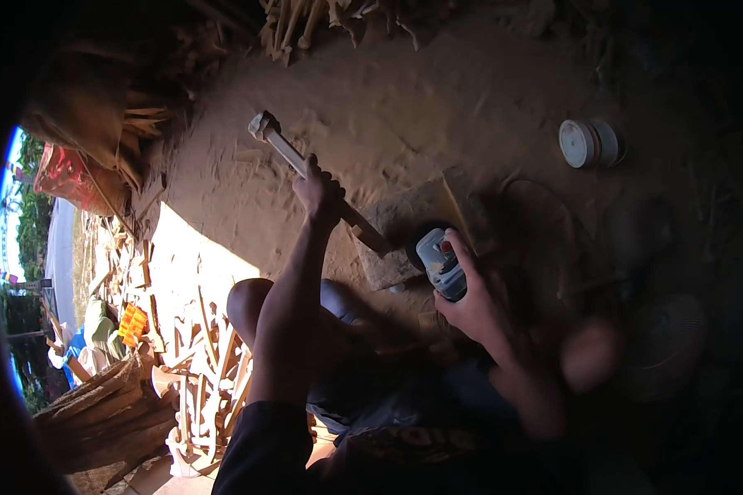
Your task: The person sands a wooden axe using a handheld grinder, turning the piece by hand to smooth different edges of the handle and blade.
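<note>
Left hand [319,195]: grip clasps wooden piece [286,152], middle hidden | Right hand [480,307]: grip wraps power tool [439,257], far end lost in shadow

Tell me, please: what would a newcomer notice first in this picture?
Probably the sunlit ground at left, bright against the surrounding shade. Near the centre, the left hand grips a long piece, and the right hand holds a power tool. At lower left, an orange object also stands out.

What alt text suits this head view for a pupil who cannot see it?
A person's left hand grips a knob-ended wooden stick; the right hand holds a handheld power tool near the stick's other end. Wooden pieces are heaped in sunlight at picture left.
</note>
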A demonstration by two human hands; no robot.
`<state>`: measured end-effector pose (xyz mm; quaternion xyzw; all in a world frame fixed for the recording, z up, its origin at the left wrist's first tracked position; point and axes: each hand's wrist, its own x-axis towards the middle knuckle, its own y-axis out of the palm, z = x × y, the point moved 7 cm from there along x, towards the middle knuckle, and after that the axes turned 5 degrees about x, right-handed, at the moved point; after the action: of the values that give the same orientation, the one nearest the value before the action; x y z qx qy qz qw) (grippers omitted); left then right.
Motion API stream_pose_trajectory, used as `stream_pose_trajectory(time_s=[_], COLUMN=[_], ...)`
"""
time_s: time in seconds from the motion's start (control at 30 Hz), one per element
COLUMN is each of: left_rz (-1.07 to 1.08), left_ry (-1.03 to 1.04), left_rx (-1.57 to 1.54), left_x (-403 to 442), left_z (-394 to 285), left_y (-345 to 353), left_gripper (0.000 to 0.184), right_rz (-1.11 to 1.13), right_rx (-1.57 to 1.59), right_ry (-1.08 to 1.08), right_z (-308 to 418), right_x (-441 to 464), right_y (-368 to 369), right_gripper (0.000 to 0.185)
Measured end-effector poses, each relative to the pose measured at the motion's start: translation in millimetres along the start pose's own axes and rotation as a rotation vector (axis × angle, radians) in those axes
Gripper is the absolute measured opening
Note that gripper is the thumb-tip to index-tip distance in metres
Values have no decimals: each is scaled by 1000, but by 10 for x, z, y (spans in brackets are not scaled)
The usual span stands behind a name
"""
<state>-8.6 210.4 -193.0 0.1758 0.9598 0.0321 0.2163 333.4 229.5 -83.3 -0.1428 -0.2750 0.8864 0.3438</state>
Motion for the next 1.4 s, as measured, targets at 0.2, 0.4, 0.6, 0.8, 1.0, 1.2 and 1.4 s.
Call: stream_pose_trajectory(time_s=[0.2, 0.4, 0.6, 0.8, 1.0, 1.2, 1.4], left_rz=[353, 519, 821, 334, 296, 372, 465], left_ry=[43, -133, 272, 1240, 1313, 1146, 1048], left_rx=[179, 317, 615, 1431, 1199, 971, 871], left_x=[-34, -237, -1082, -1458, -1403, -1273, -1189], left_z=[342, 701, -228, -1126, -1482, -1335, -1110], left_y=[252, 253, 588, 400, 272, 218, 292], left_gripper=[33, 70, 36, 20, 23, 22, 24], right_rz=[-309, -445, -549, -597, -425, -295, -243], right_rx=[204, 383, 306, 445, 716, 882, 898], right_ry=[-41, 6, -41, -128, -25, 178, 94], right_z=[-269, -234, -163, -220, -273, -237, -92], right_x=[-47, 3, 12, 73, 318, 521, 676], right_y=[-422, -840, -1070, -1017, -725, -274, -105], right_gripper=[95, 92, 91, 89, 79, 71, 73])
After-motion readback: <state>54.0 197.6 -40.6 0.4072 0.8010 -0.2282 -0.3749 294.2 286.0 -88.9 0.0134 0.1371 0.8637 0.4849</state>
